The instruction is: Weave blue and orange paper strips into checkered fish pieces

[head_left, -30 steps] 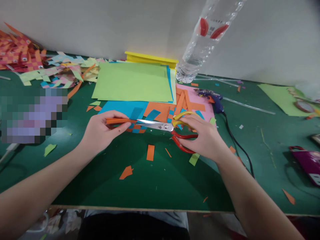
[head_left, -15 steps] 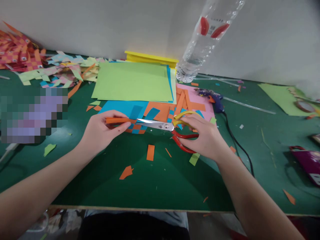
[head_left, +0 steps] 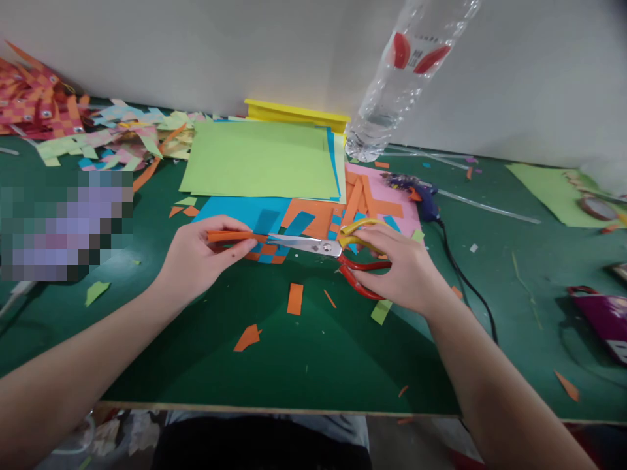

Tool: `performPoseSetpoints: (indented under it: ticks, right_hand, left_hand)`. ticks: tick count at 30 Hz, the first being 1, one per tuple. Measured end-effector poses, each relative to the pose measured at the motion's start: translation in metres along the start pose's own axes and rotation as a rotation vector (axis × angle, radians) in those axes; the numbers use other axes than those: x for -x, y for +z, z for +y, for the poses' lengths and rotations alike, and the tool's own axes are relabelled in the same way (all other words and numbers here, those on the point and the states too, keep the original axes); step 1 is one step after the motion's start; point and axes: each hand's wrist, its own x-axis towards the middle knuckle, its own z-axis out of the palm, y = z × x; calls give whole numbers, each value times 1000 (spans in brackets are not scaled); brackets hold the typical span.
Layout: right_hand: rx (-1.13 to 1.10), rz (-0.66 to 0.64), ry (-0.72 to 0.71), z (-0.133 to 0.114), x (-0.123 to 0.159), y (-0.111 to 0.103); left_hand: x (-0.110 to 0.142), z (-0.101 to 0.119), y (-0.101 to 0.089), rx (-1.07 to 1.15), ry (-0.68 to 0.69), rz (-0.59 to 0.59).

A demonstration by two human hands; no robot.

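Observation:
Between the thumb and fingers of my left hand [head_left: 208,258] is a folded orange paper strip [head_left: 228,236], its loose end pointing left. A woven orange and blue paper piece [head_left: 267,253] shows just right of my fingertips; whether it joins the strip I cannot tell. My right hand [head_left: 399,264] grips scissors [head_left: 313,245] by their yellow and red handles. Their blades point left and look nearly closed, with the tips at the paper close to my left fingertips. Below the blades, an orange paper rectangle [head_left: 294,299] lies on the green table [head_left: 313,372].
Behind my hands lies a stack of green paper [head_left: 259,160]. A clear bottle [head_left: 392,91] leans there. A glue gun [head_left: 421,196] with a black cord is right of centre. Woven paper pieces [head_left: 39,101] pile up at far left, and a purple pouch [head_left: 600,316] sits at right.
The scissor blades have come slightly closer together and their tips sit at the paper. Both hands stay almost where they were.

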Motion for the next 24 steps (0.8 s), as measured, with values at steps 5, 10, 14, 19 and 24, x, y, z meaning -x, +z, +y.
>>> performPoseSetpoints:
  ticks: [5,10,14,19,24]
  right_hand:
    - [-22,-14,3,-1,0,-1]
    - [-32,-30,13,-2,-1,-2]
    - [-35,-35,13,-2,-1,-2]
    - [-40,-35,11,-2,-1,-3]
    - [-44,-27,-12,-3,-1,-3]
  left_hand:
    - [-1,-1,1,16,1,6]
    - [-1,-4,1,60,-25,-1]
    - [-1,-3,2,68,-45,-3]
    - [-1,-2,2,84,-45,-8]
    - [-1,-4,3,104,-53,-11]
